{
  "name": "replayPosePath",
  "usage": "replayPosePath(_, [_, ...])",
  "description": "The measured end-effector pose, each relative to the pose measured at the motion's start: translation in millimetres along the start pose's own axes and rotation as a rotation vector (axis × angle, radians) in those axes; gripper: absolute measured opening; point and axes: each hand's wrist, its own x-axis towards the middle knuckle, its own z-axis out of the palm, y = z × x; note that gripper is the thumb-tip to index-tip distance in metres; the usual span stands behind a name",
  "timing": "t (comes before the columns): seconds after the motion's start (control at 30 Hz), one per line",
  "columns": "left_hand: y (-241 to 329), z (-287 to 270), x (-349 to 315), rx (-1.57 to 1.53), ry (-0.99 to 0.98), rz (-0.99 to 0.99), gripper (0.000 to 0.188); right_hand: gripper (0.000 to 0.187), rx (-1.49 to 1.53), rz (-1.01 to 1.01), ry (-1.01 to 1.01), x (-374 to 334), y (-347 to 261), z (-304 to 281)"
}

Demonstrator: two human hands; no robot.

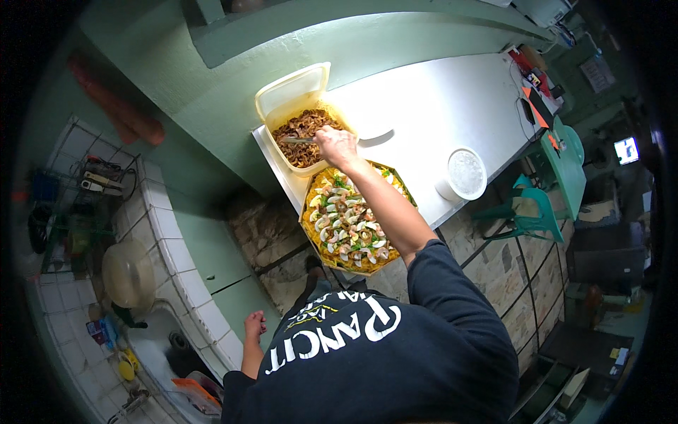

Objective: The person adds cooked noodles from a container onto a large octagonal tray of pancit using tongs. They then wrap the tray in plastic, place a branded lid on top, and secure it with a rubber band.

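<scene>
My right hand (337,145) reaches forward over a white table (438,106) and grips a metal spoon (296,140). The spoon's bowl lies in a clear plastic container (282,166) of brown fried pieces, whose lid stands open at the back. Just in front of the container sits an octagonal tray (308,233) of yellow noodles topped with egg slices, shrimp and green bits; my forearm crosses over it. My left hand (254,326) hangs low at my side near the tiled counter, holding nothing, its fingers loose.
A round white lidded tub (466,173) stands on the table to the right. A tiled counter (169,247) with a sink (159,346) and a round lid (128,274) runs along the left. A green plastic chair (533,208) stands at the right by the table.
</scene>
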Motion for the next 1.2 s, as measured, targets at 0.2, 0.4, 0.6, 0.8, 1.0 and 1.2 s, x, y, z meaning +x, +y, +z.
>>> replayPosePath(0.2, [-23, -2, -1, 0.104, -0.015, 0.067, 0.018, 0.024, 0.021, 0.056, -0.022, -4, 14, -16])
replayPosePath(0.4, [-25, 10, -7, 0.122, -0.02, 0.036, 0.019, 0.024, -0.017, 0.048, -0.095, 1, -5, 8])
replayPosePath(0.6, [-45, 6, -20, 0.092, -0.006, 0.03, 0.021, 0.028, 0.076, 0.108, -0.046, -6, 13, -8])
replayPosePath(0.8, [-62, 12, -11, 0.221, -0.073, 0.209, 0.022, 0.025, -0.045, 0.01, -0.072, -3, -2, 8])
replayPosePath(1.0, [-68, 12, -7, 0.153, -0.037, 0.222, 0.021, 0.024, 0.036, 0.081, -0.018, -8, 4, 11])
replayPosePath(1.2, [-73, 6, -5, 0.148, -0.03, 0.071, 0.021, 0.025, 0.168, 0.145, 0.039, -33, 13, -52])
